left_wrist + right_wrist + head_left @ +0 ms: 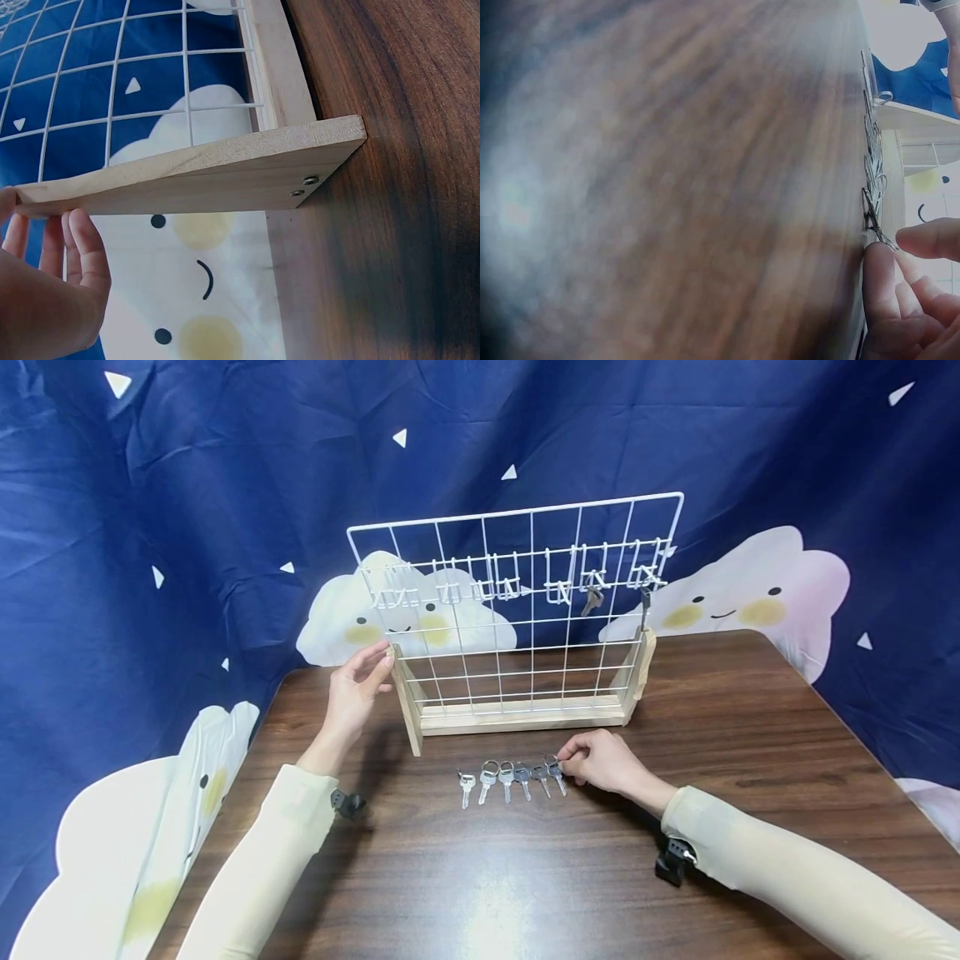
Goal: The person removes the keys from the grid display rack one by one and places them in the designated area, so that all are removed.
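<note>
A white wire-grid rack [517,707] with wooden sides stands on the table. My left hand [354,692] grips the upper end of its left wooden side [180,176], with the fingertips against the outer face in the left wrist view. In front of the rack lies a row of several silver keys [507,783], each with a ring. At the row's right end my right hand [603,762] pinches the ring of the last key [558,779] between thumb and fingers. In the right wrist view those fingertips partly hide the ring.
White hooks [558,591] line the upper part of the grid. One key [592,602] hangs from a hook right of the middle, and a darker key [646,602] hangs at the far right. Behind the wooden table [480,868] is a blue curtain [247,485] with cloud prints.
</note>
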Demonstrator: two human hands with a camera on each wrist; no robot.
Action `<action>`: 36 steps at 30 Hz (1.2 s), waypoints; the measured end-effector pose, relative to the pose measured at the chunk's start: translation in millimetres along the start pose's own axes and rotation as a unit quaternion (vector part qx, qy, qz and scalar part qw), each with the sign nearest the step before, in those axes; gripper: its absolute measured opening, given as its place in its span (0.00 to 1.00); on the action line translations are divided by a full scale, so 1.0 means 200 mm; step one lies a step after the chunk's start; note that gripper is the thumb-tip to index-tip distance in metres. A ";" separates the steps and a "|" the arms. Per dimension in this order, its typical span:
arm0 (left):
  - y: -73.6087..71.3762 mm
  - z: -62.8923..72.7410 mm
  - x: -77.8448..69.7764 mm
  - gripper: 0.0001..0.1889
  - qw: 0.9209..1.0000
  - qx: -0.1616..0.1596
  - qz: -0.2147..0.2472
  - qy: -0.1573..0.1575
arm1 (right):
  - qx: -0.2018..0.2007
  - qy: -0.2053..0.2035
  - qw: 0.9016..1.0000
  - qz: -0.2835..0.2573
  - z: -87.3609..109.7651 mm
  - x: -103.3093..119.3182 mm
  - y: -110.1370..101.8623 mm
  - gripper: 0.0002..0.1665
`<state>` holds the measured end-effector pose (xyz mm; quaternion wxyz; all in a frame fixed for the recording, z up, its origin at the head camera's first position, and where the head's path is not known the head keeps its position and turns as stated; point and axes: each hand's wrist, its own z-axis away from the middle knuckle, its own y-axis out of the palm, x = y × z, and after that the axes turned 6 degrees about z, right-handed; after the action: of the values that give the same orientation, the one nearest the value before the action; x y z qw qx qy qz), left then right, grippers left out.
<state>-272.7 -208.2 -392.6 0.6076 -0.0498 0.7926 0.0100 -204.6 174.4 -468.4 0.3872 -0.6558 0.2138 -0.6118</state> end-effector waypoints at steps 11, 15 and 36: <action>0.00 0.00 0.00 0.23 1.000 -0.003 0.001 0.001 | 0.008 -0.001 1.000 0.013 0.00 -0.01 -0.01 0.04; 0.00 0.00 0.00 0.23 1.000 -0.005 0.003 0.000 | 0.010 -0.003 1.000 0.008 0.01 -0.01 -0.02 0.04; 0.00 0.00 -0.01 0.23 1.000 -0.002 0.010 -0.002 | -0.024 -0.044 0.998 -0.045 0.04 0.12 -0.18 0.04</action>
<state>-272.4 -207.6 -391.4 0.6086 -0.0435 0.7921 0.0179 -200.3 179.8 -426.0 0.3520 -0.7000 0.1814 -0.5942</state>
